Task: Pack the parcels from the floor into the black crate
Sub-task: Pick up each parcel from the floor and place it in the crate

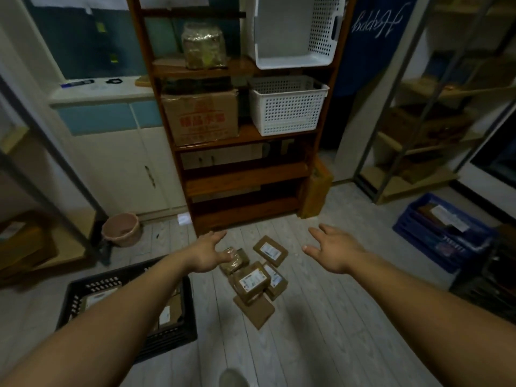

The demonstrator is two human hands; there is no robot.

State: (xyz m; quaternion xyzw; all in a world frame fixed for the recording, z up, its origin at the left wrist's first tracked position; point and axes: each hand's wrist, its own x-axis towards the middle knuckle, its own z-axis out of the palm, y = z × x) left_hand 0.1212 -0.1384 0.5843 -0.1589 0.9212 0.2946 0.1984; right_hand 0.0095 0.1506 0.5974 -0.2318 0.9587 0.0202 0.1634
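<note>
Partway there, I'd say. The black crate (pixel 95 284) already has a few packed parcels (pixel 97 298) in it, but a pile of parcels (pixel 251 280) sits on the floor (pixel 321 317) just right of the crate. The left hand (pixel 208 255) and right hand (pixel 333 251) hover over the pile, fingers spread, holding nothing.

Both hands (pixel 333 251) open above parcels (pixel 255 277), holding nothing.

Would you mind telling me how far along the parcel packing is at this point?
Partly done. A few parcels already lie in the black crate. Nothing is held: the left hand and right hand reach open over the floor pile. That pile, roughly half a dozen brown parcels, is yet to be packed.
</note>
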